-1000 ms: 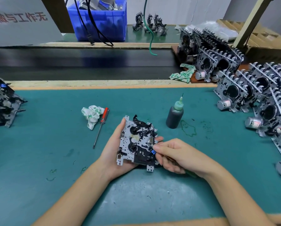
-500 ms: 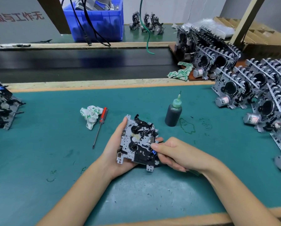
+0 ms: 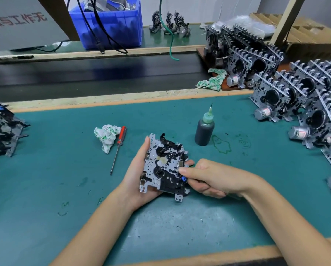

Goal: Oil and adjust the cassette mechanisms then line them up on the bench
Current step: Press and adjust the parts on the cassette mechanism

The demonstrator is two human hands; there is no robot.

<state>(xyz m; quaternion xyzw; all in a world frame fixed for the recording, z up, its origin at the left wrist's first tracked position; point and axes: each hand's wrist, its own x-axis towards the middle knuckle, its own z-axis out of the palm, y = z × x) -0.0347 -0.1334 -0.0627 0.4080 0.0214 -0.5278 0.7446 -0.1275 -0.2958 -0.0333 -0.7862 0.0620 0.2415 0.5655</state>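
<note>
**Cassette mechanism held over the green tabletop**

The left hand (image 3: 139, 179) cradles a cassette mechanism (image 3: 164, 167) from beneath, thumb up along its left edge and fingertips curling round the right edge. It is a flat, perforated grey metal plate carrying black plastic levers, 2 round hubs and a small blue part at its lower right, with notched mounting tabs at the corners. The right hand (image 3: 208, 178) is curled against the plate's right edge, thumb tip pressed on the metal near the blue part; whether a tool lies inside that fist cannot be told.

The tabletop (image 3: 180, 227) is covered in a teal mat, scuffed pale and flecked with dark marks near its front wooden edge. Open mat lies ahead of the hands and to the left. A dark oil bottle (image 3: 204, 129) with a pale green needle nozzle stands upright just beyond the mechanism, green oil smears beside it. A red-handled screwdriver (image 3: 118, 148) lies touching a crumpled white-and-green rag (image 3: 106, 136).

Finished mechanisms (image 3: 298, 100) with silver motors stand in rows at the right; another pile (image 3: 1, 131) sits at the left edge. A blue plastic bin (image 3: 122, 25) stands beyond. A grey sign (image 3: 17, 22) shows red Chinese characters, partly cut off.
</note>
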